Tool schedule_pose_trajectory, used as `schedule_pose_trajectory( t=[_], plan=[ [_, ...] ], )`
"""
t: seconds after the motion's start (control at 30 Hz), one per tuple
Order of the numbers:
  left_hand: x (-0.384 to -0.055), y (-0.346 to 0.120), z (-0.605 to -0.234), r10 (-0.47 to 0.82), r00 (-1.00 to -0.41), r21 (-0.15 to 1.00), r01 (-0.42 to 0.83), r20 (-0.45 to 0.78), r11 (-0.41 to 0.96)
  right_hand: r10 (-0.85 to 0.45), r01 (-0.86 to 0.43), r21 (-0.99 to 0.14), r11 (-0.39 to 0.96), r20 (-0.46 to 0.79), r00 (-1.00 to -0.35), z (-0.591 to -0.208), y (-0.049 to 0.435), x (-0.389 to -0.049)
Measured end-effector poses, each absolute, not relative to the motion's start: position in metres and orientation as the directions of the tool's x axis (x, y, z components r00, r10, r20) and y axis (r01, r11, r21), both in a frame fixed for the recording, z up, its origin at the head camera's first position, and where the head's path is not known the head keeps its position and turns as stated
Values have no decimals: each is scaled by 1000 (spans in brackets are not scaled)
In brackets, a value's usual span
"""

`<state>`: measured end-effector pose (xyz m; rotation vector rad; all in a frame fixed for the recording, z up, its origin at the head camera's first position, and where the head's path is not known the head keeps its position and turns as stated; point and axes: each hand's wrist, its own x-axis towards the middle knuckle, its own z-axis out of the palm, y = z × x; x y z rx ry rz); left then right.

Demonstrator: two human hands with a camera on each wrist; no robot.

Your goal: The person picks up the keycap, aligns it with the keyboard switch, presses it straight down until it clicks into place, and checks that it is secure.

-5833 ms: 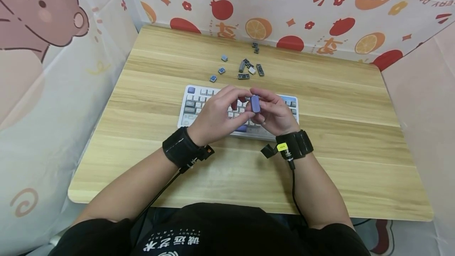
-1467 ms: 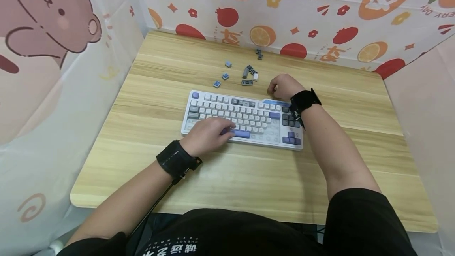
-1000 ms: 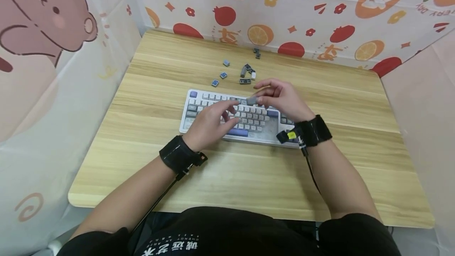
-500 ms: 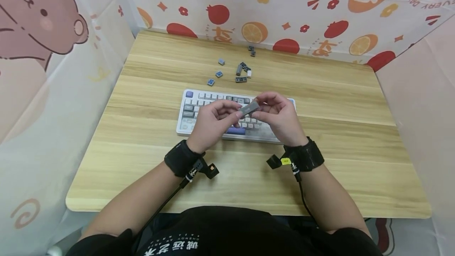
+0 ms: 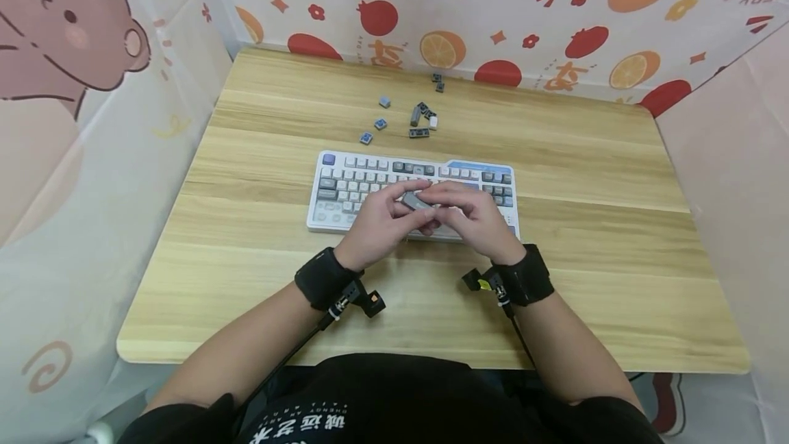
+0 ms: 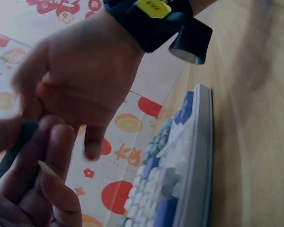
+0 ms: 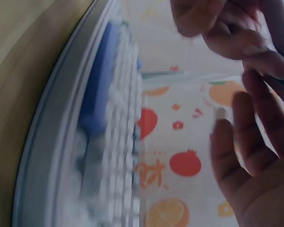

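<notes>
Over the keyboard (image 5: 333, 228), my left hand (image 5: 377, 227) holds a long grey keycap (image 5: 417, 202) between thumb and fingers. My right hand (image 5: 477, 221) meets it from the right, its index finger over the keycap's far side and its thumb at the near end, pinching it too. The left wrist view shows the keycap (image 6: 16, 146) dark among the left fingers, with the right hand (image 6: 85, 75) above. In the right wrist view most of it is hidden behind fingers; the right hand's other fingers (image 7: 248, 137) are loosely bent. Part of the keyboard's bottom row shows bare sockets.
Behind the keyboard lie several loose keycaps: blue ones (image 5: 380, 124), a grey group with one white keycap (image 5: 433, 123), and a pair (image 5: 438, 83) near the back edge. A printed cloth (image 5: 542, 12) hangs behind the wooden table (image 5: 592, 225). Cables run from both wrist cameras.
The purple keycap held earlier is gone from the hands. The right hand reached behind the keyboard and brought back a grey keycap; both hands then took it and turned it, lower over the keyboard.
</notes>
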<state>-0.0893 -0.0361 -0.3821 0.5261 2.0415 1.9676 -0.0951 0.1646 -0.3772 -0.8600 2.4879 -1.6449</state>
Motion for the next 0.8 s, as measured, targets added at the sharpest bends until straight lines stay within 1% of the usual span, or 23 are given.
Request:
schedule_pose_trajectory(
  t=[0.07,0.17,0.23,0.3,0.37,0.4,0.5,0.6,0.7,0.8],
  plan=[
    [-88,-34,-387,433,-900,993,98,57,71,-503,-504,-793,343,298,-811,-382,170,-92],
    [-86,-31,-397,466,-885,982,106,21,158,-529,-605,-672,428,357,-770,-391,174,-86],
    [-84,-30,-403,509,-861,965,129,-5,227,-543,-642,-605,471,375,-751,-396,179,-83],
    [-84,-29,-407,547,-837,947,159,-20,278,-549,-649,-568,507,367,-750,-399,190,-82],
    [-86,-31,-408,569,-822,932,185,-27,312,-527,-625,-534,569,347,-776,-400,205,-86],
    [-87,-32,-407,574,-818,927,194,-28,322,-497,-598,-518,611,337,-800,-399,214,-88],
    [-92,-37,-405,558,-829,924,195,-24,328,-363,-471,-474,744,305,-880,-394,238,-98],
    [-96,-40,-402,538,-843,920,201,-14,338,-286,-371,-454,810,247,-926,-393,251,-105],
    [-99,-41,-400,533,-846,915,202,-17,350,-320,-371,-412,832,189,-928,-397,250,-108],
    [-100,-40,-400,535,-844,912,201,-25,359,-397,-432,-351,831,169,-902,-403,244,-111]
  ],
)
